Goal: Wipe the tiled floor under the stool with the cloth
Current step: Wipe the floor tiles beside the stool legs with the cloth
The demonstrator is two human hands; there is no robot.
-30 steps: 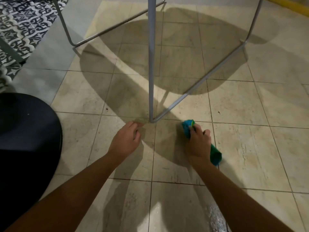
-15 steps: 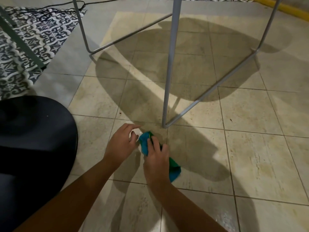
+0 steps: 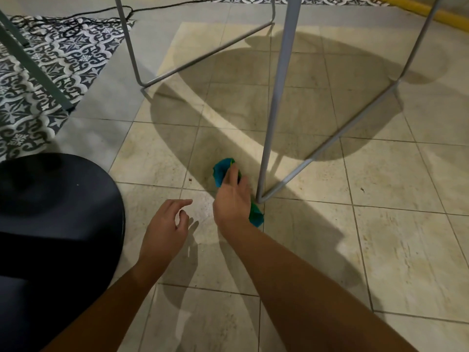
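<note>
My right hand (image 3: 232,199) presses a blue-green cloth (image 3: 221,171) onto the beige tiled floor (image 3: 380,237), just left of the stool's near leg (image 3: 276,105). The cloth sticks out beyond my fingertips and again by my wrist near the leg's foot. My left hand (image 3: 166,224) hovers over the tile to the left with its fingers loosely spread, holding nothing. The grey metal stool frame (image 3: 203,59) stands over the shadowed tiles ahead; its seat is out of view.
A round black object (image 3: 58,207) lies at the left beside my left arm. A patterned black-and-white rug (image 3: 50,72) with a dark cable (image 3: 76,21) lies at the far left. A grey slanted bar (image 3: 35,69) crosses it. A yellow strip (image 3: 416,11) runs along the top right.
My right hand slid the cloth from right of the stool leg to its left, then forward under the stool. My left hand lifted off the floor and spread. The view moved back.
</note>
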